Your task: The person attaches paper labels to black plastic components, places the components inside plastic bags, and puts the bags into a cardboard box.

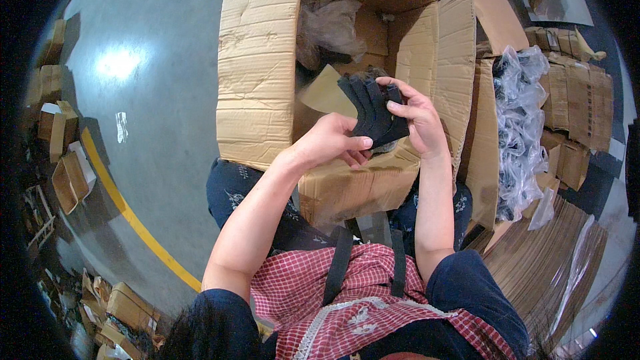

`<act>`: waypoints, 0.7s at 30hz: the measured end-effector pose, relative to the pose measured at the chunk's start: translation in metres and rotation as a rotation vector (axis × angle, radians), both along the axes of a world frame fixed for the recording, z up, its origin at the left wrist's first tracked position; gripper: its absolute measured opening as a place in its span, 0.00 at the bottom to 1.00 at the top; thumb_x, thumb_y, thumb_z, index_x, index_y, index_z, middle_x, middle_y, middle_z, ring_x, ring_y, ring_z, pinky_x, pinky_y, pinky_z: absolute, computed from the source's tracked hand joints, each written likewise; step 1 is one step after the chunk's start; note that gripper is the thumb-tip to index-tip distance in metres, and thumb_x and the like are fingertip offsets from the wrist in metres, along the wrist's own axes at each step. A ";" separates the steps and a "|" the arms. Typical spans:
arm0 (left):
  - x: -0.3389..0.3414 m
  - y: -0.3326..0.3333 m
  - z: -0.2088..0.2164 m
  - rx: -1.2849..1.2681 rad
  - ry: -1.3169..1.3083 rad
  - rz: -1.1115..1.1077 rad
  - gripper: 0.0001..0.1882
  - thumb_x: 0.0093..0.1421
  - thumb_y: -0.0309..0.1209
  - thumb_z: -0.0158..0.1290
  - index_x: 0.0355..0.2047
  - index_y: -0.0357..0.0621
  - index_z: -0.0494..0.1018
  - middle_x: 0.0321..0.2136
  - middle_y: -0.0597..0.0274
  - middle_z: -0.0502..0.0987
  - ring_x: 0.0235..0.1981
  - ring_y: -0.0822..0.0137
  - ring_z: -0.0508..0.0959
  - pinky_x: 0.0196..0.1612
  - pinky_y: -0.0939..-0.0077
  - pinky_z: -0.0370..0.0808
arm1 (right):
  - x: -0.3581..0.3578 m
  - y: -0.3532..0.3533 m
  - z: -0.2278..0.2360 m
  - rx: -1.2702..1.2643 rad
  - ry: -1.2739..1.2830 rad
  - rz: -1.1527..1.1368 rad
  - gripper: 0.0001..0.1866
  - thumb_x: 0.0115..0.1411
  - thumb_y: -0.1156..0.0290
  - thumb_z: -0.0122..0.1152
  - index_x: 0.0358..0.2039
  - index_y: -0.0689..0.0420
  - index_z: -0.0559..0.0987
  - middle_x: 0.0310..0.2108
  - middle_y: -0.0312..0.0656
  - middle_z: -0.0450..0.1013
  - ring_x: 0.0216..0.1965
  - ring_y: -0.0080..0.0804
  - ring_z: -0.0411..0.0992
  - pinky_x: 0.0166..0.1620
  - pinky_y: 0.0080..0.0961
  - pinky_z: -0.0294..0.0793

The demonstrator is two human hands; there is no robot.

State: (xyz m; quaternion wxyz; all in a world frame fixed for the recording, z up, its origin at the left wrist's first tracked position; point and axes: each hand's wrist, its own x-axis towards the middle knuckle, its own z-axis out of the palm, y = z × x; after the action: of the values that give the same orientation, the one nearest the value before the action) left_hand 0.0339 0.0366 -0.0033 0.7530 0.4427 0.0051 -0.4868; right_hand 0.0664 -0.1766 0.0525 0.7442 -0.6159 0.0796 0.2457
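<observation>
Over an open cardboard box (257,73), I hold a stack of black curved pieces (373,110) with ridged, finger-like ends; their exact kind cannot be made out. My left hand (330,141) grips the lower left edge, its thumb on the near side. On the upper right, the fingers and thumb of my right hand (415,112) close around one of the pieces. Inside the box lie crumpled clear plastic bags (330,23) and a tan cardboard sheet (327,92) behind the black pieces. The box bottom is partly hidden by my hands.
A second carton (481,140) stands close on the right, beside a row of items in clear plastic (520,127). Stacked flat cardboard (547,260) lies at the lower right. Past a yellow floor line (137,220), several small boxes (70,180) are scattered at the left.
</observation>
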 end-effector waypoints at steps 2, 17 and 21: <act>-0.002 -0.001 -0.003 0.035 -0.021 -0.006 0.09 0.64 0.28 0.57 0.37 0.30 0.76 0.31 0.53 0.81 0.30 0.66 0.83 0.32 0.74 0.83 | -0.002 0.000 -0.007 0.117 0.074 -0.022 0.24 0.58 0.76 0.63 0.56 0.62 0.75 0.51 0.40 0.75 0.53 0.30 0.71 0.60 0.27 0.65; 0.001 0.003 -0.008 0.531 -0.196 0.268 0.11 0.59 0.29 0.59 0.33 0.29 0.79 0.25 0.55 0.81 0.23 0.68 0.81 0.26 0.73 0.80 | 0.018 -0.005 -0.114 -0.125 0.054 -0.367 0.19 0.59 0.76 0.59 0.52 0.61 0.78 0.49 0.42 0.77 0.51 0.31 0.73 0.57 0.27 0.68; 0.014 0.022 -0.003 0.360 -0.148 0.593 0.09 0.61 0.30 0.60 0.35 0.34 0.79 0.28 0.59 0.81 0.25 0.71 0.80 0.27 0.76 0.80 | 0.033 -0.008 -0.198 -0.654 -0.090 -0.154 0.28 0.52 0.69 0.66 0.54 0.64 0.75 0.46 0.49 0.78 0.48 0.40 0.76 0.51 0.33 0.73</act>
State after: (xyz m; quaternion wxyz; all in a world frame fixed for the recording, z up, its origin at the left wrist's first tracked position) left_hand 0.0477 0.0584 -0.0058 0.7697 0.5818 0.1646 -0.2049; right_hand 0.0993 -0.1849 -0.1456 0.5266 -0.8244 0.1674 0.1227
